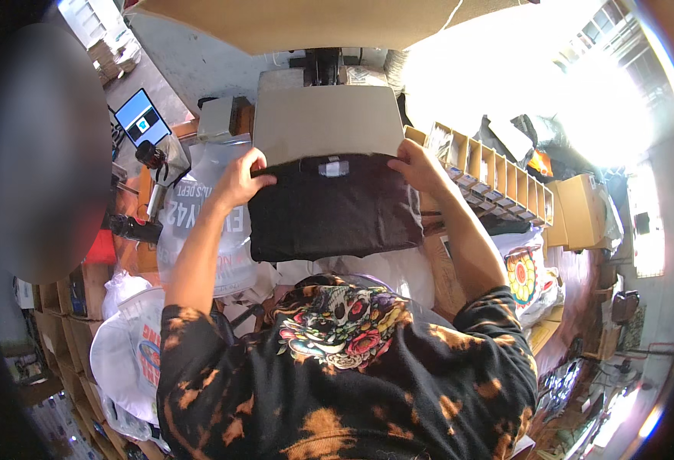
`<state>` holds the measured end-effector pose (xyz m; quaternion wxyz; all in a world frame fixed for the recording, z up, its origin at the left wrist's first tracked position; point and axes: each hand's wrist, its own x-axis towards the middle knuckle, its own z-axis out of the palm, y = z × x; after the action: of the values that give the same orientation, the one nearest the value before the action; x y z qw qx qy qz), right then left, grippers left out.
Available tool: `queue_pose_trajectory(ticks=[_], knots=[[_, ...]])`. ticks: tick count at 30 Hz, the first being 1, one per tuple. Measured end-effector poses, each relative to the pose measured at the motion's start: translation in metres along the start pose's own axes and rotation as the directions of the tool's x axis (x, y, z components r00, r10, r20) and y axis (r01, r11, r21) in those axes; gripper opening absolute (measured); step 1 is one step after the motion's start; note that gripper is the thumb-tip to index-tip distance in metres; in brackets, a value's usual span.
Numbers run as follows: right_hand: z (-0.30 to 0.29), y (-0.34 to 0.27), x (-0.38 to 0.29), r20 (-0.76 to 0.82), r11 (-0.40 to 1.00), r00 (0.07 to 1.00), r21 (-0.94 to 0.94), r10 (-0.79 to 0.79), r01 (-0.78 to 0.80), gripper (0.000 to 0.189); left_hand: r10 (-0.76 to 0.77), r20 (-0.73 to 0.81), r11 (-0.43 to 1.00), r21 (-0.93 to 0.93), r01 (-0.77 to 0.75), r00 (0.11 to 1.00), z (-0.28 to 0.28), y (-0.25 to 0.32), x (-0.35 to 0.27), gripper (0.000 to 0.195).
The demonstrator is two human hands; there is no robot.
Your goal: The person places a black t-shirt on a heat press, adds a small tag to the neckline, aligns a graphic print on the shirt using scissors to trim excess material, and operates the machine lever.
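A black garment [331,213], seemingly a T-shirt with a pale neck label [334,168], stretches between my two hands. My left hand [247,177] pinches its upper left corner between thumb and fingers. At the upper right corner, my right hand [417,165] grips the fabric in the same way. Beyond the neckline lies a flat, light grey board [325,118], its near part hidden by the garment. I cannot tell how much of the cloth rests on the board.
Left of the board lies a clear plastic bag [222,230] with writing. A lit tablet-like screen [141,118] stands farther left. On the right are a divided cardboard organiser [486,169] and a cardboard box [577,210]. A large tan panel [325,23] overhangs the far side.
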<state>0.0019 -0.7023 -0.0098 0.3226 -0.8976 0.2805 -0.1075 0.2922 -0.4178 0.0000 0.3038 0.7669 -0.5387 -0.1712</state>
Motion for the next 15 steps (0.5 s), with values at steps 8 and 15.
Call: queue_pose_trajectory(ticks=[8,15], knots=[[-0.095,-0.04,-0.067,0.153,0.982,0.987,-0.189,0.054,-0.025,0.037,0.136,0.05,0.96,-0.252,-0.119,0.989,-0.07,0.015,-0.049,0.019],[-0.126,-0.06,-0.14,0.075,0.983,0.982,0.05,0.173,-0.177,0.029,0.037,0.076,0.75,-0.661,0.023,0.996,-0.09,0.012,-0.123,0.031]])
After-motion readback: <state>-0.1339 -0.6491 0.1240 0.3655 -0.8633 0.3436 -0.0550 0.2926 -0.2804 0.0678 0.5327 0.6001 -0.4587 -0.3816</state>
